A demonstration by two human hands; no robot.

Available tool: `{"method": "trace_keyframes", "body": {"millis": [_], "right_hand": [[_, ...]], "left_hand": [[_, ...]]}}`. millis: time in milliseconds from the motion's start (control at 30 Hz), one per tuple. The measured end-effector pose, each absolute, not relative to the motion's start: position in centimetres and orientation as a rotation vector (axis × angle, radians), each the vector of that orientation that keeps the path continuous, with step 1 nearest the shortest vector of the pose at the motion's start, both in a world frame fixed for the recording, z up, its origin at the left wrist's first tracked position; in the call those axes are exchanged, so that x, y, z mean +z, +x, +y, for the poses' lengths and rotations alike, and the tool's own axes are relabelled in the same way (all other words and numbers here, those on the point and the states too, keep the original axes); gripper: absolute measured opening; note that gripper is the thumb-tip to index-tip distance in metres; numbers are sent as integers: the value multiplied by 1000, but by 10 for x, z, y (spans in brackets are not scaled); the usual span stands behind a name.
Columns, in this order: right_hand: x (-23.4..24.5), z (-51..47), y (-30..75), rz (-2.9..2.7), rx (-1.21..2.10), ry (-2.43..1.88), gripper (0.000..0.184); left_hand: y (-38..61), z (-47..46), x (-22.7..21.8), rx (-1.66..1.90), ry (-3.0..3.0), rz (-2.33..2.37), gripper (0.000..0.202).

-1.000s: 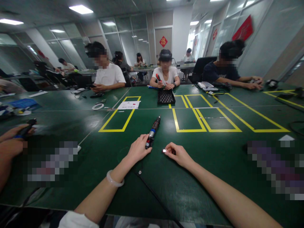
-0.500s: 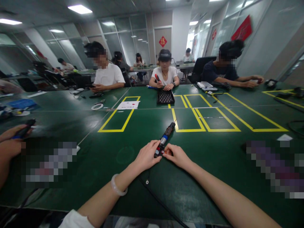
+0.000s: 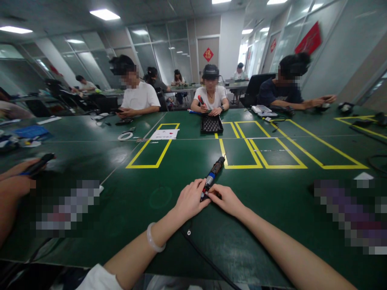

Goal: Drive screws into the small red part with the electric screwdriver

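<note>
In the head view, the left hand [image 3: 191, 198] is clamped around the rear end of an electric screwdriver [image 3: 214, 173], whose bit points away from the person and slightly right. The screwdriver is in the middle of the worktop [image 3: 272, 209], its tip seen against the yellow tape [image 3: 243, 166]; whether it rests on the surface I cannot tell. The right hand [image 3: 226, 200] is close beside the left, its thumb and forefinger at the screwdriver's rear end, where a small part shows; whether they pinch it is unclear. A black cord [image 3: 208, 262] runs from below the left hand toward the near edge, with a small ring [image 3: 189, 233] beside it. Farther off are a black tray [image 3: 211, 131] in front of a seated co-worker [image 3: 211, 94] and a paper sheet [image 3: 165, 134].
</note>
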State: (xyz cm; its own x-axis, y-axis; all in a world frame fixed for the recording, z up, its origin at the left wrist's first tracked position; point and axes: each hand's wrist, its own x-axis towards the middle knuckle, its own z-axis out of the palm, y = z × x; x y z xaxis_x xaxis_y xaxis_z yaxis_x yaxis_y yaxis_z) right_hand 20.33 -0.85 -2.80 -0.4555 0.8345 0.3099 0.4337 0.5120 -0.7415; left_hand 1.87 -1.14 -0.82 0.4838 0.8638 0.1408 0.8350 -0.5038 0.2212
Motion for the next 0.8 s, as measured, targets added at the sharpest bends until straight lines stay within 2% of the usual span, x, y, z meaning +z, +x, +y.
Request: {"method": "trace_keyframes", "body": {"millis": [433,800], "right_hand": [[-37,-6,213,-2077,716,-1051,10],[-31,-7,212,-2161,670,-1091,11]], "left_hand": [[0,10,-10,285,2659,1711,61],[-149,73,-11,120,2184,2233,60]]}}
